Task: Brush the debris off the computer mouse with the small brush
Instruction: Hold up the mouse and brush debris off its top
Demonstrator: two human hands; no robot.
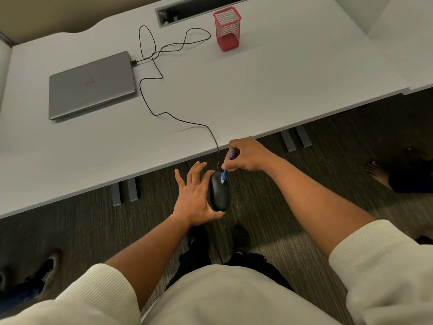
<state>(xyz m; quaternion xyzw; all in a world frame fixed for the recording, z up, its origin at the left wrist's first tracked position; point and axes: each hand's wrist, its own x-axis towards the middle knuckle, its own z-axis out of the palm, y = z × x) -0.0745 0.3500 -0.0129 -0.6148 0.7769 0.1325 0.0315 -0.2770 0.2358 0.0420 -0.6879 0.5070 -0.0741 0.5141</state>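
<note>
A black wired computer mouse (219, 194) is held in the air just off the desk's front edge, above the carpet. My left hand (194, 200) grips it from the left side, thumb under its near end and fingers spread. My right hand (248, 156) pinches a small blue brush (226, 167) with white bristles. The bristle tip touches the front top of the mouse, near where the cable leaves it.
The mouse cable (152, 87) loops across the white desk (257, 90) to a closed grey laptop (91, 86) at the left. A red mesh pen cup (227, 29) stands at the back. Other people's feet show on the carpet at left (46, 268) and right (377, 170).
</note>
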